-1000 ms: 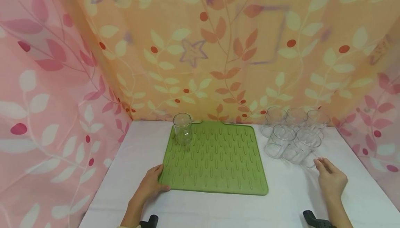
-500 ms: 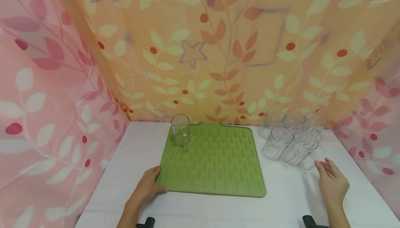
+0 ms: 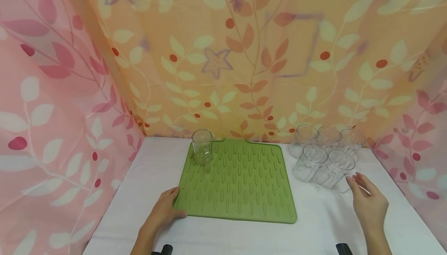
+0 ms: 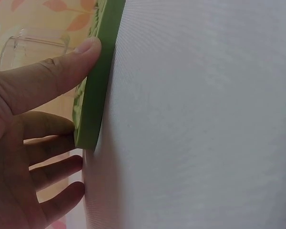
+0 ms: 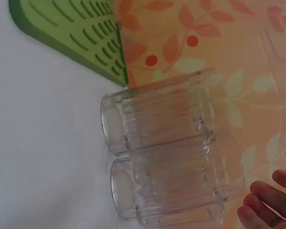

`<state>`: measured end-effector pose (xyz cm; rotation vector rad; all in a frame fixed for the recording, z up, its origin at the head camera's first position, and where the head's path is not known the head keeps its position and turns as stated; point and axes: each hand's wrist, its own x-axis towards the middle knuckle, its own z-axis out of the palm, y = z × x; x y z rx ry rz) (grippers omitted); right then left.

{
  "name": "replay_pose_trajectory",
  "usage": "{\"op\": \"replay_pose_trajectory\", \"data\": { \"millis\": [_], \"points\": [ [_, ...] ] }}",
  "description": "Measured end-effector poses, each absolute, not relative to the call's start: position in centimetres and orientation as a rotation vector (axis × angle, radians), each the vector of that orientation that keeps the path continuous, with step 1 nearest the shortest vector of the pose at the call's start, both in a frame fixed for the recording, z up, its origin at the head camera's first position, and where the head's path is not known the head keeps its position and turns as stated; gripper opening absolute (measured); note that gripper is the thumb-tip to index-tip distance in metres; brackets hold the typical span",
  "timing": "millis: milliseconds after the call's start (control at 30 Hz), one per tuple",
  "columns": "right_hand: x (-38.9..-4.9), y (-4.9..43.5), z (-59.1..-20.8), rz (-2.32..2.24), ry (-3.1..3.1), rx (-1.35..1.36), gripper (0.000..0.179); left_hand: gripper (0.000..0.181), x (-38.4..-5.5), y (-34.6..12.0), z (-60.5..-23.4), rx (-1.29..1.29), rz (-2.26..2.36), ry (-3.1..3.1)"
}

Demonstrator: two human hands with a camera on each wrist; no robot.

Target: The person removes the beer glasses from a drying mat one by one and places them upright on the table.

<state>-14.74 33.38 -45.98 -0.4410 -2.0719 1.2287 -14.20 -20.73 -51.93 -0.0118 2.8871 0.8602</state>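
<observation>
A green drying mat [image 3: 241, 193] with raised ribs lies on the white table. My left hand [image 3: 165, 207] holds its near left corner, thumb [image 4: 88, 50] on the near edge and fingers along the left edge. A clear glass mug [image 3: 202, 148] stands on the mat's far left corner. Several similar mugs stand in two rows right of the mat. My right hand [image 3: 371, 200] is beside the handle of the near right mug [image 3: 336, 169], fingers loosely bent and holding nothing. In the right wrist view, its fingertips [image 5: 262, 191] appear apart from the mugs.
The near left mug [image 3: 310, 163] of the group stands close to its neighbour. Behind them, the back row [image 3: 328, 136] is near the patterned yellow curtain [image 3: 244, 72]. Pink curtains [image 3: 52, 138] flank the table [image 3: 223, 235] on both sides.
My right hand has come off the near right mug's handle and risen slightly, moving a little left. The left hand stays at the mat's corner. The mugs stay in place.
</observation>
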Motion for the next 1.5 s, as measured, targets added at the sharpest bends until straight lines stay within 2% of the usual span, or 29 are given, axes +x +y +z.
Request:
{"op": "replay_pose_trajectory", "data": {
  "millis": [233, 400, 1200, 1500],
  "points": [
    [-15.0, 31.4, -44.4, 1.223, -2.141, -0.285, 0.041, 0.097, -14.1, -20.7, -51.9, -0.010, 0.863, 2.889],
    [-15.5, 30.0, -44.0, 1.211, -2.244, -0.271, 0.044, 0.096, -14.1, -20.7, -52.0, -0.023, 0.873, 2.890],
    [-21.5, 21.1, -45.5, 1.389, -2.334, 0.232, 0.039, 0.098, -14.2, -20.8, -52.0, -0.015, 0.847, 2.893],
    [-23.0, 17.3, -45.9, 1.553, -2.428, 0.279, 0.042, 0.098, -14.3, -20.7, -52.1, -0.019, 0.843, 2.885]
  ]
}}
